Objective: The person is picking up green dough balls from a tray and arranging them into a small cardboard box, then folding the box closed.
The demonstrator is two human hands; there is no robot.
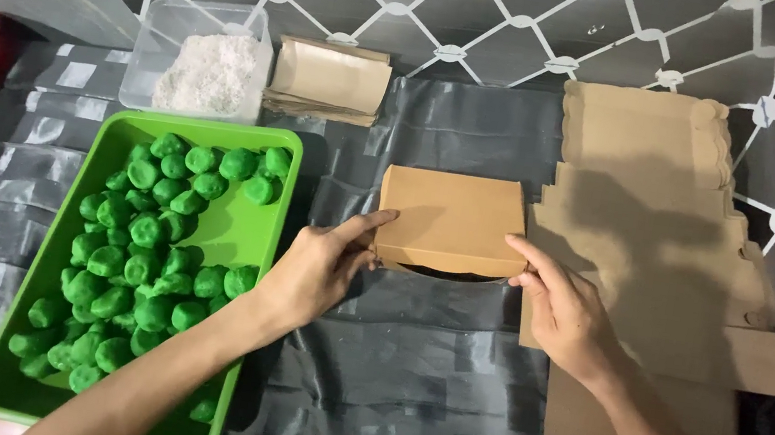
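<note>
gripping a small brown cardboard box (450,222) at centre frame, the left hand (320,269) pinches its left edge and the right hand (565,308) its right edge, steadying both sides. green tray (248,238) of green balls (151,245) lower left, flat cardboard sheets (654,225) stacked right, within reach.

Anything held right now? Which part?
Both hands hold the small brown cardboard box at its near corners: left hand on the near-left corner, right hand on the near-right corner.
</note>
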